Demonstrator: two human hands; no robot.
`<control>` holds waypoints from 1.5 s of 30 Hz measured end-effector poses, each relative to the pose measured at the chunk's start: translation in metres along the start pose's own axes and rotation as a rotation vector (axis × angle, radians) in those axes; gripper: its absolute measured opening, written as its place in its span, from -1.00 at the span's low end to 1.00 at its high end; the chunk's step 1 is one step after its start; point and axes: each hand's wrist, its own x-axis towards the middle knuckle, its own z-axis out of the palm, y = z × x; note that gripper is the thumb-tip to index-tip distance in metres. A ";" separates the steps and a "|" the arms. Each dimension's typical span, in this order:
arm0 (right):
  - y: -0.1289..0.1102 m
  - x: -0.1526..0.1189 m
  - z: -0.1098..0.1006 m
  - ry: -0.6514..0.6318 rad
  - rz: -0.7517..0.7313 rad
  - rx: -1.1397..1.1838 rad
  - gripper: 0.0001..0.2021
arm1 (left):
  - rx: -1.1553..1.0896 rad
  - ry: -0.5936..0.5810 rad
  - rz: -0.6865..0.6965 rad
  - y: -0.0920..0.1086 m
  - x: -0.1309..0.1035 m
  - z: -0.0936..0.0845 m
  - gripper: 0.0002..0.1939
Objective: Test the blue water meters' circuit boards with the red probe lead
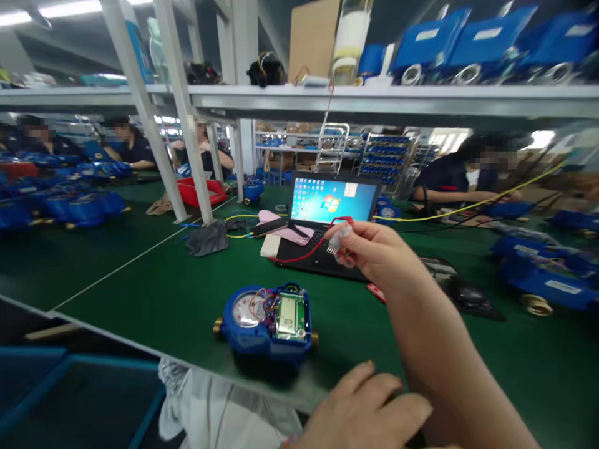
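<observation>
Green bench point(140, 280): carried the blue meter point(269, 333) near its front edge, directly before me, top uncovered, with thin wires and a small display showing.
Right hand point(381, 249): I had its grip pinched narrow on a clear connector point(345, 239) with metal pins, raised in front of the laptop point(333, 199).
Left hand point(369, 408): hung low and blurred in my view, fingers loosely parted, grip fairly wide, nearest the meter's right end.
Red cable point(302, 257): looped from beside the connector across the laptop's front corner to a white box point(270, 246).
In the way: my right forearm hid part of the bench behind it; pink paper point(267, 216) and dark objects crowded the laptop's left side.
Left side: grey cloth point(208, 239) lay near a shelf upright point(185, 106), which partly blocked a red bin point(218, 192).
Right side: a black mouse point(468, 292) sat beyond my forearm, more blue meters point(547, 274) past it.
Far side: a co-worker point(444, 174) bent over the work, a yellow cable point(491, 198) stretched across in front.
</observation>
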 end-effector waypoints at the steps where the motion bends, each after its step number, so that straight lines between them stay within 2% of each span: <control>1: 0.000 -0.001 0.001 -0.001 -0.005 -0.015 -0.66 | -0.010 -0.045 0.111 0.000 0.001 -0.015 -0.73; 2: 0.000 -0.002 0.001 -0.006 -0.008 -0.031 -0.67 | 0.008 -0.048 0.142 -0.001 0.000 -0.031 -0.75; 3: 0.001 -0.002 0.001 -0.018 -0.006 -0.047 -0.68 | 0.011 -0.059 0.111 -0.005 -0.002 -0.046 -0.78; 5: 0.001 -0.004 0.002 -0.045 0.002 -0.080 -0.71 | 0.002 -0.067 -0.024 -0.018 -0.010 -0.074 -0.75; 7: 0.000 -0.006 0.003 -0.071 0.009 -0.107 -0.74 | 0.045 -0.009 -0.157 -0.036 -0.020 -0.094 -0.68; 10: 0.000 -0.007 0.002 -0.095 0.003 -0.117 -0.77 | 0.155 0.069 -0.307 -0.064 -0.032 -0.112 -0.60; 12: 0.001 -0.006 0.002 -0.097 0.007 -0.114 -0.77 | 0.179 0.064 -0.405 -0.079 -0.038 -0.117 -0.49; 15: 0.001 -0.005 0.002 -0.077 0.023 -0.113 -0.78 | 0.143 0.037 -0.490 -0.094 -0.041 -0.120 -0.35; 18: 0.000 -0.004 0.005 -0.063 0.042 -0.128 -0.78 | 0.073 0.021 -0.522 -0.100 -0.039 -0.119 -0.34; 21: -0.002 -0.004 0.008 -0.052 0.038 -0.165 -0.82 | -0.016 0.053 -0.564 -0.104 -0.035 -0.117 -0.55; 24: -0.003 -0.005 0.010 -0.060 0.021 -0.200 -0.85 | -0.066 0.134 -0.627 -0.107 -0.032 -0.112 -0.81; 27: -0.005 -0.005 0.013 -0.045 0.026 -0.170 -0.84 | -0.138 0.284 -0.645 -0.107 -0.032 -0.109 -0.86; 29: -0.006 -0.006 0.016 -0.041 0.017 -0.149 -0.84 | -0.166 0.336 -0.580 -0.105 -0.031 -0.109 -0.84; 30: -0.006 -0.006 0.018 -0.047 0.009 -0.147 -0.85 | -0.167 0.320 -0.531 -0.104 -0.030 -0.109 -0.83; 32: -0.006 -0.009 0.024 -0.063 -0.006 -0.143 -0.87 | -0.139 0.203 -0.460 -0.101 -0.028 -0.110 -0.80; 35: 0.001 -0.019 0.033 -0.129 -0.001 -0.130 -0.86 | 0.001 0.013 -0.468 -0.098 -0.026 -0.109 -0.62; 37: 0.007 -0.028 0.039 -0.205 0.011 -0.153 -0.86 | 0.108 -0.068 -0.478 -0.098 -0.028 -0.106 -0.57; 41: 0.019 -0.045 0.045 -0.302 0.026 -0.250 -0.96 | 0.177 -0.080 -0.397 -0.096 -0.035 -0.100 -0.58; 45: 0.021 -0.053 0.046 -0.296 -0.005 -0.412 -0.85 | 0.234 -0.057 -0.337 -0.095 -0.040 -0.097 -0.56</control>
